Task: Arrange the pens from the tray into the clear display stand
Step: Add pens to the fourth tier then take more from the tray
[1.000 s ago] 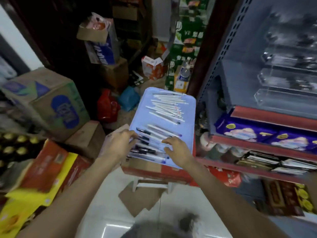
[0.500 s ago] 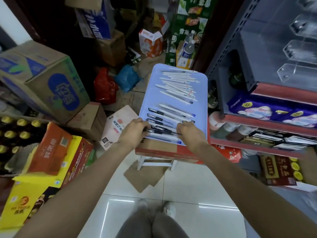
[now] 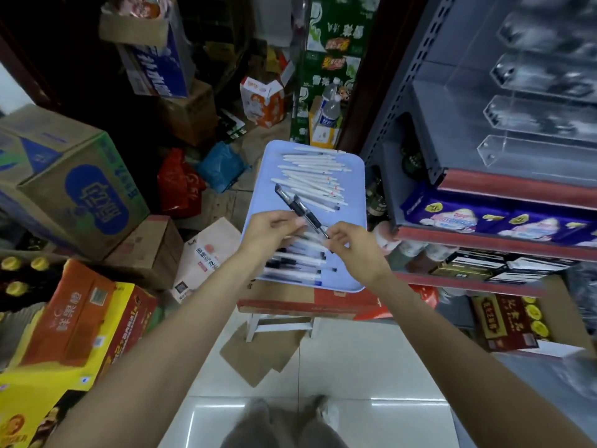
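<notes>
A light blue tray [image 3: 355,189] lies on a red-and-brown carton. White pens [image 3: 310,176] are heaped on its far half, and clear black-capped pens [image 3: 297,263] lie on its near half. My left hand [image 3: 269,229] and my right hand [image 3: 347,245] hold a small bunch of black pens [image 3: 297,205] lifted above the tray, caps pointing away to the upper left. The left hand pinches the bunch at its middle. My right hand's fingers curl around the tip end. The clear display stand [image 3: 542,101], with stepped empty troughs, sits on the shelf at upper right.
The carton [image 3: 310,303] rests on a white stool [image 3: 281,324]. A metal shelf unit [image 3: 484,244] with purple packs fills the right side. Cardboard boxes [image 3: 71,189], drink cartons [image 3: 74,321] and bags crowd the left and back. White tiled floor [image 3: 339,376] lies below.
Both hands were pressed on the black pens at the tray's near end. They have since gathered a few and lifted them off the tray.
</notes>
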Demonstrator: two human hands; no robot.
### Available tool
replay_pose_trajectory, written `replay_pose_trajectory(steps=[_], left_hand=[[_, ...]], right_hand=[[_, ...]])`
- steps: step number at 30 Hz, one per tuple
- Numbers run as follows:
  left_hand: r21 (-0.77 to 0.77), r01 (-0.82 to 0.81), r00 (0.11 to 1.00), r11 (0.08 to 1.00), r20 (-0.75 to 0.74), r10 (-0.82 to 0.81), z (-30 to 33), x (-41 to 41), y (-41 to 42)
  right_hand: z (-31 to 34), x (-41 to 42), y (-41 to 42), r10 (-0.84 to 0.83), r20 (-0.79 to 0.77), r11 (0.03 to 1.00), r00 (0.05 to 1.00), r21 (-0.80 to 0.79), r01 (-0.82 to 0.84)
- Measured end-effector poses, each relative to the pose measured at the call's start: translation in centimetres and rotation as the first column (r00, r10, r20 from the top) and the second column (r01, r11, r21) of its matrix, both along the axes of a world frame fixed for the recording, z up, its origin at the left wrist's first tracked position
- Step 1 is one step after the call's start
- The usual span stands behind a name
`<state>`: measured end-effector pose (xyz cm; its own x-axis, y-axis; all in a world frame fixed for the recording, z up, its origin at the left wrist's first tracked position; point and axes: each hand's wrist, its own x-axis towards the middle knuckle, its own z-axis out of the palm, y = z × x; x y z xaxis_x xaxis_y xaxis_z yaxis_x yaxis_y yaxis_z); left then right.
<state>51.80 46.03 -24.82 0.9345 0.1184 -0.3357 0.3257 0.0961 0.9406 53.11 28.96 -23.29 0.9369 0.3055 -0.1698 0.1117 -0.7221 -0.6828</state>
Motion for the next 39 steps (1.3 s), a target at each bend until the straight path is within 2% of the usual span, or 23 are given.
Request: replay_pose_trajectory(steps=[3, 5, 8, 10, 13, 15, 19, 21, 26, 29, 31, 35, 39], left_hand=[[-0.050, 0.049, 0.998, 0.998, 0.036, -0.047, 2.9, 1.6, -3.5], [-0.018, 0.079, 0.992, 0.997, 0.096, -0.077, 4.7, 3.0, -5.6], [0.169, 0.146, 0.961, 0.975, 0.210, -0.181, 7.0, 5.4, -9.3], [0.312, 0.200, 0.916, 0.929, 0.277, -0.290, 8.5, 7.0, -12.3], [0.569, 0.276, 0.796, 0.774, 0.315, -0.516, 10.9, 9.3, -18.1], [0.664, 0.292, 0.734, 0.689, 0.306, -0.606, 12.4, 10.7, -22.7], [0.664, 0.294, 0.682, 0.688, 0.359, -0.638, 14.8, 12.8, -32.5], [0.650, 0.275, 0.694, 0.709, 0.376, -0.613, 15.4, 14.3, -36.3], [0.595, 0.208, 0.782, 0.776, 0.375, -0.498, 15.7, 18.2, -41.1], [0.591, 0.197, 0.795, 0.782, 0.370, -0.480, 16.0, 20.0, -42.5], [0.629, 0.158, 0.800, 0.761, 0.371, -0.472, 16.0, 21.1, -43.3], [0.681, 0.008, 0.857, 0.732, 0.372, -0.355, 15.4, 22.6, -44.6], [0.776, -0.026, 0.895, 0.630, 0.299, -0.331, 15.1, 23.6, -45.5]], right_hand=[[2.1, 0.5, -1.4, -0.014, 0.013, 0.998, 1.000, 0.060, 0.013], [3.6, 1.1, -3.3, -0.054, 0.032, 0.994, 0.998, 0.096, 0.051], [6.3, 2.3, -7.5, -0.137, 0.088, 0.974, 0.987, 0.191, 0.118], [8.3, 3.6, -11.1, -0.220, 0.136, 0.946, 0.966, 0.272, 0.177], [11.2, 5.6, -17.6, -0.289, 0.152, 0.873, 0.945, 0.448, 0.195], [12.7, 6.9, -22.4, -0.303, 0.137, 0.815, 0.943, 0.551, 0.182], [14.1, 9.6, -32.1, -0.329, 0.096, 0.747, 0.940, 0.634, 0.197], [14.5, 11.1, -36.7, -0.342, 0.070, 0.728, 0.937, 0.651, 0.217], [15.1, 15.1, -46.3, -0.418, 0.088, 0.719, 0.904, 0.640, 0.270], [15.2, 17.2, -49.2, -0.408, 0.136, 0.765, 0.903, 0.590, 0.257], [15.2, 18.6, -50.1, -0.398, 0.199, 0.822, 0.896, 0.510, 0.252], [15.0, 21.0, -51.1, -0.330, 0.332, 0.926, 0.884, 0.294, 0.235], [15.0, 22.6, -51.0, -0.171, 0.447, 0.982, 0.878, 0.005, 0.188]])
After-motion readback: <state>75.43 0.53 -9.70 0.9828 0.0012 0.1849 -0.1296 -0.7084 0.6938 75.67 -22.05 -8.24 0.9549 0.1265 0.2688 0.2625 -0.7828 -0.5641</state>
